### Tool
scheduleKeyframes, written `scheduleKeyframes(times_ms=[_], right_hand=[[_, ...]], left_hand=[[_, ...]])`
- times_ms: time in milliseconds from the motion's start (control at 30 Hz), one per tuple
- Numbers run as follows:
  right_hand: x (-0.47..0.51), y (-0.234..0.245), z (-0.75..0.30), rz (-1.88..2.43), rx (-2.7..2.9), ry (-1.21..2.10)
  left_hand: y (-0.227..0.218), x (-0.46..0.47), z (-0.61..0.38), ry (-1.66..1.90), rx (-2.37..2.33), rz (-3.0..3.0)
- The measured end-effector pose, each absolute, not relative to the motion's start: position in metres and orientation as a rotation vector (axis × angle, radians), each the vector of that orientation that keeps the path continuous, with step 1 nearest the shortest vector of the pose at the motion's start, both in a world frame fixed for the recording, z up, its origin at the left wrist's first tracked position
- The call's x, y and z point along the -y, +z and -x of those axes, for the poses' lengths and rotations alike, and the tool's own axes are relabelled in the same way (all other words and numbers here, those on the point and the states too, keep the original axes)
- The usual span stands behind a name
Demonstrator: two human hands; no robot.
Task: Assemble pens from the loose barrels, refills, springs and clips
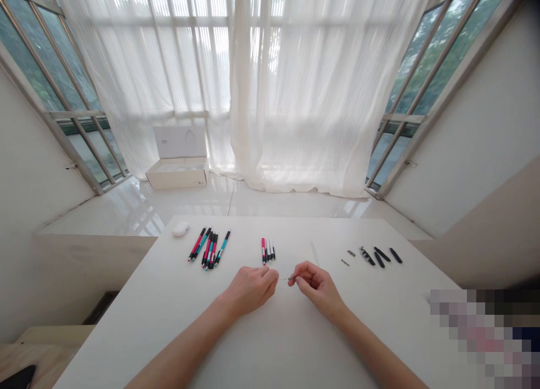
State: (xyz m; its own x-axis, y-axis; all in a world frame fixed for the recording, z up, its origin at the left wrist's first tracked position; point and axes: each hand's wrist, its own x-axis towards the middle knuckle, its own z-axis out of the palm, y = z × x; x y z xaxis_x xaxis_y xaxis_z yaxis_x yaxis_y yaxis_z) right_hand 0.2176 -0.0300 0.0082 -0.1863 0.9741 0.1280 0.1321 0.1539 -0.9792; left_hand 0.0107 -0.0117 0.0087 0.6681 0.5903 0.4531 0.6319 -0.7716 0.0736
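A white box is on the glossy ledge, way left of and behind my short pen barrels. Its lid's up, with print on the lid and front, too tiny to read. The window with metal bars is further left still, and a sheer white curtain hangs behind the barrels.

On the table, plain white and smooth, a small white case is far left of the barrels. Between them is my bunch of pink and teal pens with black ends; there's pale labelling, but I can't make out a word. The barrels themselves are one pink, the rest mostly white.

Just in front of them, my left hand is pinching a thin rod. It runs across to my right hand, in front and to the right of the barrels, fingertips closed on a small dark piece at its end.

Right of the barrels: a few thin rods, then small dark bits, then black tubes. Furthest right, a bare pale wall.
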Motion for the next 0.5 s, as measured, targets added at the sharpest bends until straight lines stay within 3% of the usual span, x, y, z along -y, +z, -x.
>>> scheduleKeyframes(times_ms=[300, 500], right_hand=[[0.0307, 0.0043, -0.2161, 1.132, 1.575, 1.161], [0.0336, 0.0024, -0.2139, 1.226, 1.8, 0.915]], left_hand=[[0.0081, 0.0116, -0.0102, -0.685, 1.018, 2.814], [0.0083, 0.0117, -0.0096, -0.653, 1.01, 2.872]])
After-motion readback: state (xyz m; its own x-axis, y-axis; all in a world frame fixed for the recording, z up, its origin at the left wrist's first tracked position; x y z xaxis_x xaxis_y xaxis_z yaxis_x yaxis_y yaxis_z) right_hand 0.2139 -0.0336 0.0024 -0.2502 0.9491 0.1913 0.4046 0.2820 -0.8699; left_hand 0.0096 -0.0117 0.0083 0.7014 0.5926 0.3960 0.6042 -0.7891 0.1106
